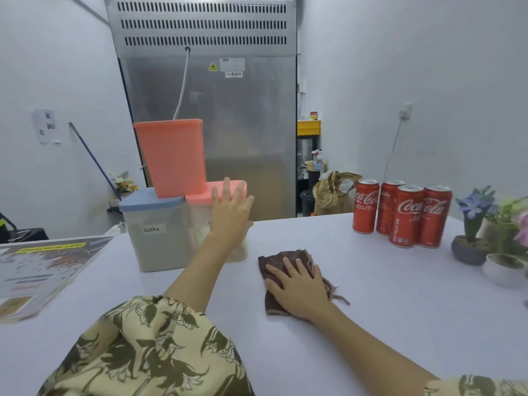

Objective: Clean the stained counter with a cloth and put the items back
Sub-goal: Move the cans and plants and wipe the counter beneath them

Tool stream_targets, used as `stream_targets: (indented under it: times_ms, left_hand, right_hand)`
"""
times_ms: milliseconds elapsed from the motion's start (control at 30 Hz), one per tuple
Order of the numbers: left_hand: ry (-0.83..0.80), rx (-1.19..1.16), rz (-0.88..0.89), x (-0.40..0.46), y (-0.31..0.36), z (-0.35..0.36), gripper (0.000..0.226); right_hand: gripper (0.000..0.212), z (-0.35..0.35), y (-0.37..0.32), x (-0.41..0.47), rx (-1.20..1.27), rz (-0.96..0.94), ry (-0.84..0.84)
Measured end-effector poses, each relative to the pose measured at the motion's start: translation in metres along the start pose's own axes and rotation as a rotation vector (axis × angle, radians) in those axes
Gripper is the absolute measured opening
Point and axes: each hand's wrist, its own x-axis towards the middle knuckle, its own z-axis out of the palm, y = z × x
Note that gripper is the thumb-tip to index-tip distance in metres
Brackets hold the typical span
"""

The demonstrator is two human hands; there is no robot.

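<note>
Cloth (288, 277) lies flat under the right hand (300, 287), fingers straight, pressing; left hand (230, 214) reaches, fingers spread, against the pink-lidded tub (225, 192).

Cream sleeves (148, 347), olive-brown leaf print, gathered cuffs.

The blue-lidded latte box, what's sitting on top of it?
An upside-down orange plastic tub rests across its blue lid and the neighbouring pink lid. The tub's inside is hidden.

White walls (414, 52), steel refrigerator (208, 110) (vented top), wall socket (406, 110)
</note>
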Motion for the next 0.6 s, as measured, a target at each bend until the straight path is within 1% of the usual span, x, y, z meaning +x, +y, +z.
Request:
stream_targets:
  times_ms: [167,300,400,600]
  left_hand:
    - [0.05,-0.166,0.122,0.008,0.056,-0.013,0.054]
    - [0.014,-0.319,0.239,0.009,0.129,-0.017,0.053]
    - [-0.029,-0.372,0.301,0.01,0.174,-0.017,0.054]
    - [-0.092,-0.466,0.352,0.026,0.225,-0.024,0.052]
  right_hand:
    - [0.05,-0.008,0.024,-0.036,0.004,0.003,-0.019]
    - [0.051,-0.024,0.083,-0.072,-0.006,0.14,0.041]
    - [0.051,-0.04,0.129,-0.111,-0.023,0.255,0.039]
    - [0.051,-0.065,0.189,-0.181,-0.052,0.39,0.026]
